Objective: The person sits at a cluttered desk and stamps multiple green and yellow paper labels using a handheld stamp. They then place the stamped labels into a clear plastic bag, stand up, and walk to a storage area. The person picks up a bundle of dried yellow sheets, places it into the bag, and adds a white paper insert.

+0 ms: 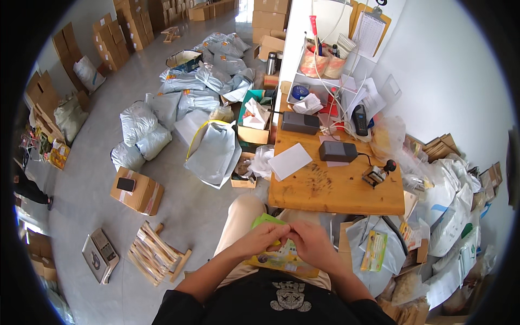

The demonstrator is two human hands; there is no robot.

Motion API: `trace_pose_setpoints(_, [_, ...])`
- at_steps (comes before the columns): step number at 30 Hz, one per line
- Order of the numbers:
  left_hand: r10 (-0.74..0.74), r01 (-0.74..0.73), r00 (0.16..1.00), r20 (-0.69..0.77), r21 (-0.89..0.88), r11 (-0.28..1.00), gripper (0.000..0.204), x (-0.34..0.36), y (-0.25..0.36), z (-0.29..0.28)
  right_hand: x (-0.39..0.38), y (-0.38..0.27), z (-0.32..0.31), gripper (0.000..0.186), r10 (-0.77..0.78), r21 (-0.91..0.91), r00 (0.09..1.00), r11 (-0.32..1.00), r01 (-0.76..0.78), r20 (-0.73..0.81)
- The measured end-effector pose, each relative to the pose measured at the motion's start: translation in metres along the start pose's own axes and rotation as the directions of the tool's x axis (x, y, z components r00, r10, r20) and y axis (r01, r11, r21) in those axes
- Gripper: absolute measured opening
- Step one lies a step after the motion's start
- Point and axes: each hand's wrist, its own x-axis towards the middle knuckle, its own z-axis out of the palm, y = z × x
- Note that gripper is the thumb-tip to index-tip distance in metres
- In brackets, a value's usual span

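Observation:
Over my lap, a yellow and green packet [288,262] lies between my hands, its printed face partly covered by them. My left hand [266,239] is closed on the packet's upper part, and a green corner sticks out above its knuckles. Against it, fingertips meeting, my right hand [311,246] is closed in a pinch at the packet's upper edge. Exactly what those fingertips grip is hidden. To the right, a similar green and yellow packet [375,251] lies on a grey plastic mailing bag [355,241].
Ahead is a wooden table [336,197] with a white paper [290,161], black power adapters [338,151] and a stamp [379,173]. Filled grey bags [138,123] and a carton [137,191] stand left. Nearer are a wooden folding stool [157,253] and a scale [101,255].

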Motion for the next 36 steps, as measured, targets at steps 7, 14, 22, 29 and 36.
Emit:
trace_pose_setpoints(7, [0.094,-0.094,0.995,-0.018,-0.044,0.995,0.043,0.000,0.005,0.000,0.013,-0.003,0.000,0.007,0.161,0.307,0.985,0.936,-0.173,0.064])
trace_pose_setpoints(14, [0.094,-0.109,0.990,-0.108,-0.138,0.985,0.045,0.002,0.004,0.006,0.013,0.008,0.007,0.008,0.199,0.506,0.976,0.836,-0.215,0.085])
trace_pose_setpoints(22, [0.086,-0.113,0.983,-0.163,-0.164,0.980,0.046,0.010,-0.002,0.009,0.009,0.016,0.013,0.007,0.236,0.577,0.970,0.784,-0.230,0.064])
trace_pose_setpoints(29, [0.062,-0.082,0.988,-0.144,-0.140,0.987,0.047,0.010,-0.001,0.008,0.004,0.022,0.017,0.008,0.265,0.611,0.963,0.753,-0.245,0.060])
trace_pose_setpoints(36, [0.063,-0.104,0.972,-0.226,-0.174,0.979,0.045,0.009,0.009,0.020,0.000,0.027,0.020,0.010,0.333,0.721,0.941,0.640,-0.268,0.054])
